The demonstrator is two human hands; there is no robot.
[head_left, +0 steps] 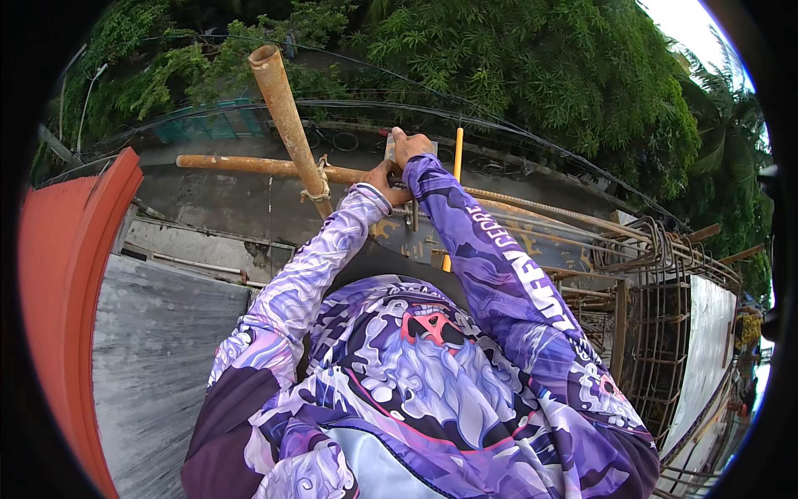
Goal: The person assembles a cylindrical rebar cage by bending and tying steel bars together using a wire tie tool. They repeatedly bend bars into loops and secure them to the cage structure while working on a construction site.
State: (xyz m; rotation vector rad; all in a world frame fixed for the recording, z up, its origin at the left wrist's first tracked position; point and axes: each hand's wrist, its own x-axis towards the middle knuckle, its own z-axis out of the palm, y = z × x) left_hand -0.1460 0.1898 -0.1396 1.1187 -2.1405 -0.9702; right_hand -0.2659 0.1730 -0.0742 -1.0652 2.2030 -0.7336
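Both my hands are close together at arm's length, over the right end of a rusty horizontal pipe [237, 165]. My left hand [386, 183] is closed at that pipe end; what its fingers grip is hidden. Just above and to its right, my right hand [412, 148] is closed like a fist. A small pale grey flat piece [390, 148] shows beside its fingers, and I cannot tell its kind. Below the hands hangs a short thin metal rod [414, 218]. Left of them, a tilted rusty pipe [285, 108] crosses the horizontal one, tied with a wire or cord binding [317, 185].
A yellow pole [458, 154] stands just right of my hands. Long steel bars [540, 212] run rightward to a rebar cage [657, 333]. Left are a red-orange panel [71, 274] and grey sheet roofing [158, 366]. Cables [366, 102] cross above a road far below.
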